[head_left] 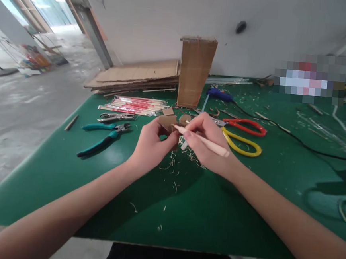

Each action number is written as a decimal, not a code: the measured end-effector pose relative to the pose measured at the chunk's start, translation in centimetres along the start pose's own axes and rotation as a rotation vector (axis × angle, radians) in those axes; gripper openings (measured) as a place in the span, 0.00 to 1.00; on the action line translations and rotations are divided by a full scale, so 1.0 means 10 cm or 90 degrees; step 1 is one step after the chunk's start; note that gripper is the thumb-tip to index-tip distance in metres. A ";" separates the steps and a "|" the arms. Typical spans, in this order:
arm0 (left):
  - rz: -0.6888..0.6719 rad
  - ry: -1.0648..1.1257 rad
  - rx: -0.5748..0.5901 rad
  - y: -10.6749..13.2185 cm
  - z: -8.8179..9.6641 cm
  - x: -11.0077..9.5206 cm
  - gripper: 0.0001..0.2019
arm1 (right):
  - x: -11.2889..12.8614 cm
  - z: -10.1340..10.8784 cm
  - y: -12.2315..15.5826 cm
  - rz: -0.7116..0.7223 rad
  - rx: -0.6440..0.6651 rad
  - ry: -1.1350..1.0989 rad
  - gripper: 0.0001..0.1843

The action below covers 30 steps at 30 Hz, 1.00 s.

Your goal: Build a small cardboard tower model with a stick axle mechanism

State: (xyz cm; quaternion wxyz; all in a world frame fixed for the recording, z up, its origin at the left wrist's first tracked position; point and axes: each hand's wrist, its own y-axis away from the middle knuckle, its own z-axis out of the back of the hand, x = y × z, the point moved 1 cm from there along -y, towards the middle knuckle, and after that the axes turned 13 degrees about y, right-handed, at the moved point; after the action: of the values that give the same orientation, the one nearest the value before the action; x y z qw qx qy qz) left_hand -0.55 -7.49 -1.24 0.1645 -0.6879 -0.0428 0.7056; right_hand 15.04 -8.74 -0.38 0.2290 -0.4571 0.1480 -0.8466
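My left hand (152,146) is closed around a small piece of brown cardboard (166,122), held just above the green table (51,184). My right hand (204,142) pinches a pale wooden stick (207,144) whose tip rests against the cardboard piece. Both hands meet at the middle of the table. Pale shavings (173,165) lie scattered on the table under them. A round cardboard disc (184,119) lies just behind the hands.
An upright cardboard block (194,71) stands behind the hands, with flat cardboard sheets (138,77) to its left. Wrapped chopsticks (133,105), teal pliers (103,138), red scissors (246,127), yellow scissors (242,145), a blue glue gun (219,95) and its black cord (303,144) lie around.
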 end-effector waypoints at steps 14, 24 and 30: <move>0.008 -0.024 0.018 0.02 0.11 0.02 0.07 | -0.03 0.12 0.01 -0.031 0.013 0.046 0.05; 0.022 -0.001 0.012 0.02 0.11 0.00 0.10 | -0.05 0.22 0.03 -0.036 -0.025 0.160 0.07; 0.014 0.002 0.009 0.00 0.15 0.00 0.10 | -0.03 0.22 0.07 -0.011 -0.094 0.050 0.06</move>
State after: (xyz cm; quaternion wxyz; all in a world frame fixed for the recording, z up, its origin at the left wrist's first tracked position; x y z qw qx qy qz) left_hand -1.98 -7.22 -1.16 0.1613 -0.6882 -0.0302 0.7067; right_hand 17.22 -9.28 0.20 0.1814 -0.4402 0.2151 -0.8527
